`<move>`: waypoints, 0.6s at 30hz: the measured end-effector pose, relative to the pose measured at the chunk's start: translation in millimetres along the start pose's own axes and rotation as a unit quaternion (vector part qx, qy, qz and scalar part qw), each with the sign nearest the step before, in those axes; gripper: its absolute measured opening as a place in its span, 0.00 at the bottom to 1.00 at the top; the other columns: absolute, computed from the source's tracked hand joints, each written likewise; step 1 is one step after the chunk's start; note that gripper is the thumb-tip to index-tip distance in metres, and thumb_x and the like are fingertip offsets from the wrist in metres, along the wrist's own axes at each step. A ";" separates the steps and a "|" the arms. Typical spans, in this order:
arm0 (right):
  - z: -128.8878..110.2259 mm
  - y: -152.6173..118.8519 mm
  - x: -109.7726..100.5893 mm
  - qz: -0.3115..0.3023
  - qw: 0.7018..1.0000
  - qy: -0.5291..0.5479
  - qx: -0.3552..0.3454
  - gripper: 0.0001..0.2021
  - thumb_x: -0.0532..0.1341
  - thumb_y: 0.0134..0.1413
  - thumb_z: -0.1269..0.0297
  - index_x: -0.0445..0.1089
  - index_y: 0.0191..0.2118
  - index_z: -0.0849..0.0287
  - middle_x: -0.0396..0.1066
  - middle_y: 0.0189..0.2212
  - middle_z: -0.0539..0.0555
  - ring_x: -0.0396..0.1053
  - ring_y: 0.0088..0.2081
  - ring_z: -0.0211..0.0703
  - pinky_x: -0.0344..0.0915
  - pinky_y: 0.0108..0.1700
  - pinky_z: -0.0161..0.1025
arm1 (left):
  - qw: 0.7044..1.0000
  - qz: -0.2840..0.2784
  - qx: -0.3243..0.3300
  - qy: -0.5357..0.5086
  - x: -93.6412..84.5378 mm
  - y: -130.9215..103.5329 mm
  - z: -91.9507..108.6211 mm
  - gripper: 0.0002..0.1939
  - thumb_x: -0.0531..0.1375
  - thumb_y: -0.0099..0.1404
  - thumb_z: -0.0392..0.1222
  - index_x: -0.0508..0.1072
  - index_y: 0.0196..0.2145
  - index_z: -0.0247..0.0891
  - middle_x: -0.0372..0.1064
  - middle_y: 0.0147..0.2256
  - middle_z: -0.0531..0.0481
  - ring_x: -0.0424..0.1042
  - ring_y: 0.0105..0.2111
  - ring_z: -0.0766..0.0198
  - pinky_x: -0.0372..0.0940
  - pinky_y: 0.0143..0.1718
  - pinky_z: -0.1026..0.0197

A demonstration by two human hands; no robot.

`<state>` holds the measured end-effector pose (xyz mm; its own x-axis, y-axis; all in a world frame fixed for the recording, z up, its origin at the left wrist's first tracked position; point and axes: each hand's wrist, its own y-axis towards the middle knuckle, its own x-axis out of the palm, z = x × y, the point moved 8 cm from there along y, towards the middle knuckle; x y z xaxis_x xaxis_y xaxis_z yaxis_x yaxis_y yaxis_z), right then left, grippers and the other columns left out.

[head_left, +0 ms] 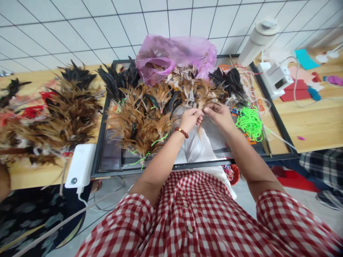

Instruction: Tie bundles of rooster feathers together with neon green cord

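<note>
My left hand (191, 119), with a beaded bracelet at the wrist, is closed on a few brown feathers (199, 132) that hang below its fingers. Close beside it, the thumb and fingertips of my right hand (220, 115) pinch at the same small bunch; the exact grip is too small to make out. Brown feather bunches (139, 125), some with bright green ties, cover the left part of the black-framed tray (193, 166). Black feathers (229, 82) lie beyond my right hand, and a tangle of green cord (249, 122) sits to its right.
Behind the feathers rests a pink plastic bag (177, 53). More feathers (77, 103) and a white power bank (80, 166) are on the left. A white cylinder (258, 41), a power adapter (276, 80) and red paper (296, 91) stand right. People sit at both sides.
</note>
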<state>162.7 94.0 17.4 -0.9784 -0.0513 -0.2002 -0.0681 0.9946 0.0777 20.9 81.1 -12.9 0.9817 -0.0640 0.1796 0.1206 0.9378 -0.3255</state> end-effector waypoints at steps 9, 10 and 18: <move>0.1 -33.1 47.1 -0.291 0.933 -0.213 0.001 0.15 0.75 0.44 0.50 0.78 0.23 0.56 0.72 0.18 0.48 0.62 0.22 0.36 0.54 0.27 0.36 | 0.992 0.106 0.043 -0.061 -27.5 5.1 10.5 0.11 0.62 0.69 0.36 0.74 0.27 0.36 0.68 0.20 0.58 0.65 0.19 0.75 0.60 0.22 0.72; -0.7 -31.5 49.5 -0.286 0.943 -0.168 0.004 0.15 0.74 0.44 0.49 0.77 0.23 0.56 0.72 0.19 0.48 0.62 0.22 0.36 0.55 0.27 0.36 | 0.992 0.106 0.037 -0.065 -26.9 4.3 10.2 0.12 0.62 0.69 0.36 0.74 0.27 0.36 0.68 0.20 0.58 0.65 0.19 0.75 0.61 0.22 0.72; 2.9 3.0 -3.3 0.019 0.989 0.135 0.049 0.27 0.75 0.38 0.37 0.70 0.29 0.55 0.76 0.27 0.50 0.65 0.23 0.34 0.62 0.25 0.34 | 0.991 0.026 -0.062 -0.117 -4.6 -5.5 -2.1 0.11 0.59 0.71 0.34 0.74 0.29 0.35 0.76 0.25 0.52 0.75 0.24 0.71 0.70 0.31 0.67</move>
<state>166.3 97.4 15.4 -0.9973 -0.0219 0.0702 -0.0232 0.9996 -0.0180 16.0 75.5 -13.9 0.9277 0.0785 0.3651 0.1013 0.8882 -0.4482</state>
